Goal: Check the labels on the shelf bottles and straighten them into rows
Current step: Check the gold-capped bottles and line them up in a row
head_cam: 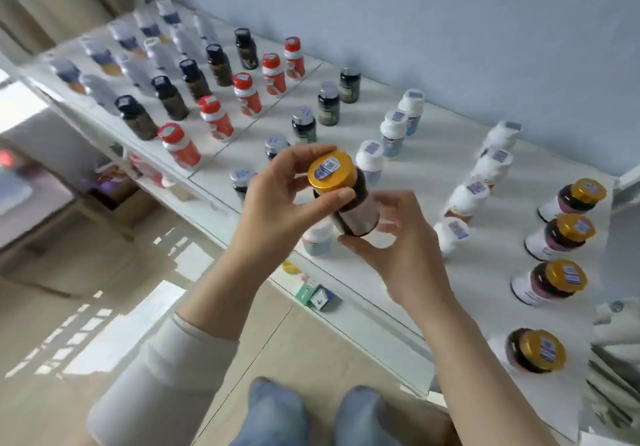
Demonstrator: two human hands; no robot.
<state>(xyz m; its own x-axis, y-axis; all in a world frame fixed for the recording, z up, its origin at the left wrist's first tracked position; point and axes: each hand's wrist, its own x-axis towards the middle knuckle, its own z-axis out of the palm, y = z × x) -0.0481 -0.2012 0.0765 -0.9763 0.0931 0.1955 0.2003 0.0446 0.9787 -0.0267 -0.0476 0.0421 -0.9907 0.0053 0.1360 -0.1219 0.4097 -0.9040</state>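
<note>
Gold-capped bottle (358, 215) tilted above shelf (485, 269) for label check, I reckon: left hand (277, 199) pinches cap (331, 170), ten o'clock; right hand (401, 255) pinches base, four.

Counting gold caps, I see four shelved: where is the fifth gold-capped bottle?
Head view, centre: the gold-capped bottle is held above the shelf, left hand gripping its cap, right hand its base, left of the gold-capped row.

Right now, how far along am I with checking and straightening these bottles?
Looks done: the red-capped bottles and black-capped bottles stand in rows. In hand: a gold-capped bottle, left hand on its cap, right hand at its base. Remaining: returning it to the gold-capped row.
</note>
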